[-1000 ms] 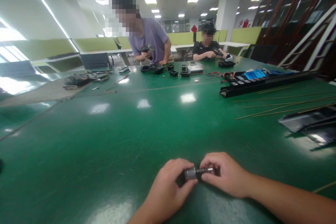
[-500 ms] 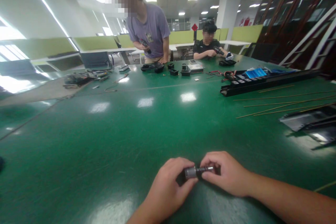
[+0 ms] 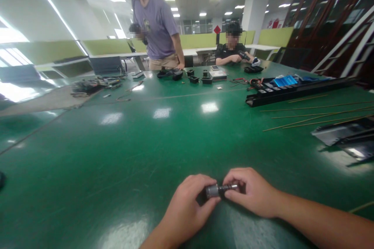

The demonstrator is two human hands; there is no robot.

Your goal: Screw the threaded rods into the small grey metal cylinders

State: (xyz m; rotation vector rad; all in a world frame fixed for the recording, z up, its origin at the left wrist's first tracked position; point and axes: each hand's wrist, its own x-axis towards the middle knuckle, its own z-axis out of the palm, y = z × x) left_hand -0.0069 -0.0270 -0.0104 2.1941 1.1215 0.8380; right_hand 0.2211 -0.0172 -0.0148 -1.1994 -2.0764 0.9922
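Observation:
A small cylindrical metal part [image 3: 213, 191], with a thick grey end at the left and a thin dark, ridged shaft at the right, lies level between my hands near the front of the green table [image 3: 134, 136]. My left hand [image 3: 189, 202] pinches the thick end between thumb and fingers. Around the thin end, with its shiny tip, the thumb and fingers of my right hand [image 3: 253, 192] are closed. Some fingertips of both hands are hidden behind the part.
Black channel rails [image 3: 292, 94] with a blue packet, thin rods [image 3: 309, 116] and dark metal pieces [image 3: 344, 132] lie at the right. Small black boxes [image 3: 193, 79] stand at the far edge. A standing person [image 3: 159, 27] and a seated person [image 3: 229, 52] are behind the table.
The standing person has shifted left and straightened somewhat, raising a dark object. My hands and the metal part show hardly any movement.

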